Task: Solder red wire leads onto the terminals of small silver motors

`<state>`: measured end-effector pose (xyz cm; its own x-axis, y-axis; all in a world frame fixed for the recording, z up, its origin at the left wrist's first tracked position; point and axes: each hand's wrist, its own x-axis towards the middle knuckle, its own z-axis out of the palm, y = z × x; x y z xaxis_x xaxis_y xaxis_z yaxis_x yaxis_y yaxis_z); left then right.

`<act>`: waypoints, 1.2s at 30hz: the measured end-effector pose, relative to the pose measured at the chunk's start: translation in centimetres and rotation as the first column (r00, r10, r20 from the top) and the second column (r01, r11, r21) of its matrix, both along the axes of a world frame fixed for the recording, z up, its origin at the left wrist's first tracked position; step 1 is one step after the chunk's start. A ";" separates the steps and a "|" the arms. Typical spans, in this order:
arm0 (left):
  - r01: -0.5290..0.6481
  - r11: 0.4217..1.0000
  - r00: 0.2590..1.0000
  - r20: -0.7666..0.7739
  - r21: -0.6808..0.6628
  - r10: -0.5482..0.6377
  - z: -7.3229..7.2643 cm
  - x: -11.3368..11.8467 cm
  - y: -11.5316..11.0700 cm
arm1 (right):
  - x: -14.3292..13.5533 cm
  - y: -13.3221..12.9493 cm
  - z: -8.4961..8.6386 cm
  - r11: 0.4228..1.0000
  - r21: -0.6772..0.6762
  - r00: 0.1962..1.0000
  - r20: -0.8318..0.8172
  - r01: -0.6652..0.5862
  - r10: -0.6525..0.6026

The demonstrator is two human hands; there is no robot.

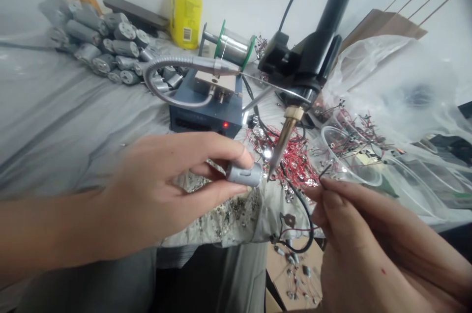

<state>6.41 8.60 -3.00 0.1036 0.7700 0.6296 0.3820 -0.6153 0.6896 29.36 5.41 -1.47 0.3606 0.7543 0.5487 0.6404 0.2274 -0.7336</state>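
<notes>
A small gray motor point(245, 175) sits pinched between the thumb and fingers of a worker's left hand point(162, 180), its end facing a soldering iron tip point(277, 156) just to the hand's right; whether the two touch cannot be told from here. The right hand point(361, 239), its thumb and fingertips closed on a thin dark wire point(325, 170), is poised across from it. Red wires point(295, 163) lie heaped between and beyond the hands. Past the left hand stands a blue box point(206, 114) with a red light glowing, a spool of solder point(236, 50) behind it. Farther off, beyond that same hand, are piled gray motors point(106, 47) and a yellow bottle point(185, 13); beyond the right hand, a clear plastic cup point(326, 132) lies near a paper bag point(383, 28).
</notes>
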 end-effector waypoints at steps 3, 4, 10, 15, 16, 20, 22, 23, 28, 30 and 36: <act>-0.009 1.000 0.999 0.041 -0.014 0.009 -0.1 0.2 -0.1 | 0.0 0.0 -0.1 0.998 -0.028 0.997 -0.040 0.061 -0.062; -0.009 1.000 0.999 0.048 -0.017 0.010 -0.1 0.3 -0.2 | -0.2 0.0 -0.1 0.998 -0.019 0.997 -0.044 0.060 -0.061; -0.008 1.000 1.000 0.013 0.023 0.008 -0.2 0.1 0.1 | -1.1 0.4 -0.3 1.000 0.021 0.994 -0.109 0.021 -0.019; 0.023 0.999 0.996 0.083 -0.040 -0.019 -0.2 0.3 0.0 | 0.0 0.4 -0.8 0.999 -0.026 0.995 -0.097 0.027 -0.029; 0.028 0.998 0.995 0.094 -0.053 -0.023 -0.2 0.4 0.0 | 0.3 0.3 -0.8 0.999 -0.039 0.998 -0.063 0.027 -0.029; -0.025 0.998 0.995 0.099 -0.061 0.031 -0.1 0.8 -0.3 | 0.6 0.2 -0.8 0.997 -0.075 1.000 0.027 0.016 -0.014; -0.016 0.998 0.996 0.087 -0.057 0.021 -0.1 0.7 -0.2 | 0.3 0.1 -0.8 0.999 -0.049 1.000 0.004 0.010 -0.010; 0.001 0.999 0.997 0.080 -0.046 0.002 -0.1 0.7 -0.1 | 0.1 0.1 -0.8 0.999 -0.033 1.000 -0.012 0.011 -0.011; 0.004 1.000 0.999 0.042 0.018 -0.005 0.0 0.3 -0.2 | -0.6 0.1 -0.7 1.000 -0.002 1.000 -0.025 0.005 -0.005; 0.010 1.000 0.999 0.034 0.028 -0.011 0.0 0.2 -0.2 | -1.0 0.1 -0.6 0.999 0.042 1.000 0.006 -0.009 0.008; 0.043 0.998 0.999 0.031 0.046 -0.044 -0.1 -0.1 0.1 | -1.8 -0.2 0.1 0.991 0.112 0.992 0.110 -0.069 0.057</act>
<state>6.32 8.66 -3.09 0.1157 0.7358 0.6672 0.3323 -0.6617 0.6721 27.52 5.21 -1.39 0.2492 0.7028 0.6663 0.6952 0.3492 -0.6283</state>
